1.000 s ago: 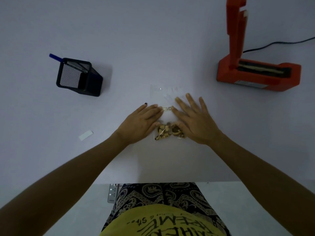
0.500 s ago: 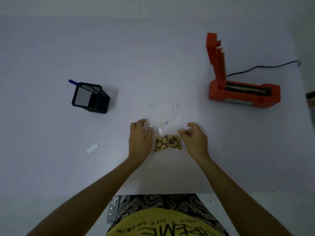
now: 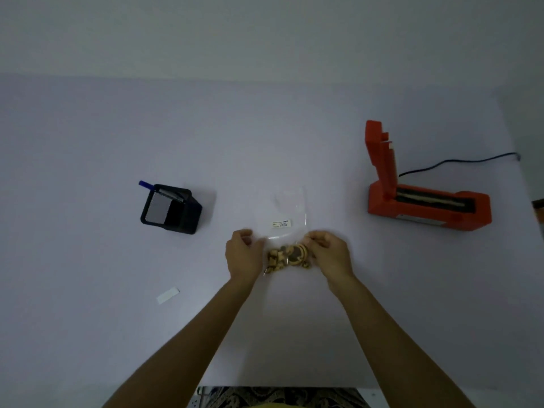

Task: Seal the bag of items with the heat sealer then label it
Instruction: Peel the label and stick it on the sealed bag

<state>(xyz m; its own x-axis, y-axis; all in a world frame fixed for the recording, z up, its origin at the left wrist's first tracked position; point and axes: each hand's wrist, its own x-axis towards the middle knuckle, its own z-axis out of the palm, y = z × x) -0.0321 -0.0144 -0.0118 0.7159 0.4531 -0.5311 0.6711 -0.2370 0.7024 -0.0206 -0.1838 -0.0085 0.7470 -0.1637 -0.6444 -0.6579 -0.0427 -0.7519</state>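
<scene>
left hand (image 3: 243,253): fingers pinching the clear plastic bag (image 3: 287,231) at its 9 o'clock edge
right hand (image 3: 331,254): fingers pinching its 3 o'clock edge

We see two bare forearms reaching in from the bottom edge — no sleeves, no watch or bracelet on either wrist that we can make out. The left hand (image 3: 243,254) and the right hand (image 3: 331,254) wear no gloves, and we cannot tell whether the nails are painted at this blur. At the very bottom, between the arms, we glimpse a strip of dark fabric (image 3: 282,396) with a pale swirling print — and below it a sliver of yellow cloth (image 3: 276,405).
</scene>
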